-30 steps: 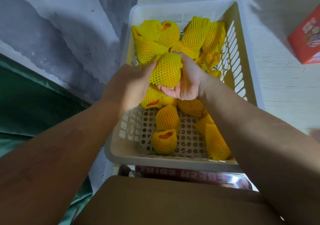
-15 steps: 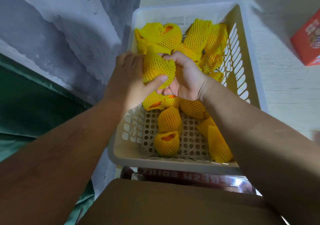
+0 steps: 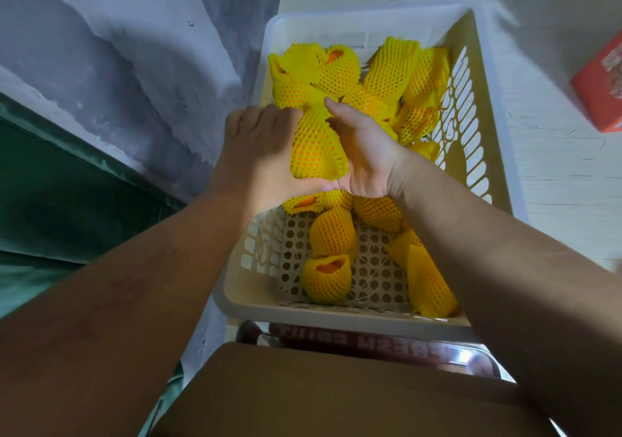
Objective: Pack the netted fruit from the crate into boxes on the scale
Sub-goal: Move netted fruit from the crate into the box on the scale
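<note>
Both sets of fingers are wrapped around one netted fruit (image 3: 316, 147). The left hand (image 3: 259, 157) has its fingers (image 3: 255, 117) curled over the fruit's far-left side, with the thumb tucked underneath. The right hand (image 3: 363, 154) cups it from the other side, palm facing in, thumb lying up along the yellow foam net. So the fruit is clamped between the two hands, held above the middle of the crate (image 3: 336, 312), and orange skin shows through the mesh holes.

Below and around that, the crate is a white plastic one with perforated sides and floor. More netted fruits (image 3: 336, 70) are heaped at the far end, and a few lie loose toward the near end. One of those (image 3: 326, 278) sits upright with its net open at the top and orange showing inside, and another (image 3: 427, 282) lies against the right wall.

The crate sits on a pale counter (image 3: 555, 174). Just past its near rim there's a shiny metal tray (image 3: 471, 359), the scale (image 3: 377, 339) I guess, with a brown cardboard box (image 3: 303, 396) on it right under the person's arms. A red carton (image 3: 602, 86) sits at the right edge of the counter, well apart from the crate. A grey wall (image 3: 117, 49) is on the left.
</note>
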Tool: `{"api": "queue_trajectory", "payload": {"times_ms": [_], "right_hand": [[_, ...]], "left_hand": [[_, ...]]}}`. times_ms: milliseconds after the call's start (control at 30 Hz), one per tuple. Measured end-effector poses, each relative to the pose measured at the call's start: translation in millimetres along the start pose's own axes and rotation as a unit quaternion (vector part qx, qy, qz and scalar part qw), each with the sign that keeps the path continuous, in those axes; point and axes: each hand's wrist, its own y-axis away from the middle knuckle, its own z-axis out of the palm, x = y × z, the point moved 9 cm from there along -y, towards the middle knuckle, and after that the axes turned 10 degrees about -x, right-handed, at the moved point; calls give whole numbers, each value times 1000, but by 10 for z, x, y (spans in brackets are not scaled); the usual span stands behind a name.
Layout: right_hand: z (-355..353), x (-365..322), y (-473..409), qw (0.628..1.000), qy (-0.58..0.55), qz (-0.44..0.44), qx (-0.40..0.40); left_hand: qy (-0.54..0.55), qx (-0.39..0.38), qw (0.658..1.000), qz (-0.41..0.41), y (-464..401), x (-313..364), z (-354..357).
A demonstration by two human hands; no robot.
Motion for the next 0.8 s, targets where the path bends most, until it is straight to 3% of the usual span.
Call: {"api": "queue_trajectory", "payload": {"times_ms": [233,367,600,800], "right_hand": [[-133,-30,34,995,31,-13,89],[-191,-1,58,990,38,-18,138],[-19,277,42,996,-30,44,70],[-80,332,-52,993,-74,50,84]], "left_hand": [[138,-4,990,18,-6,-4,-4],[166,-21,985,40,5,14,26],[149,-54,985,63,-17,56,60],[126,-20,987,95,-10,76,49]]}}
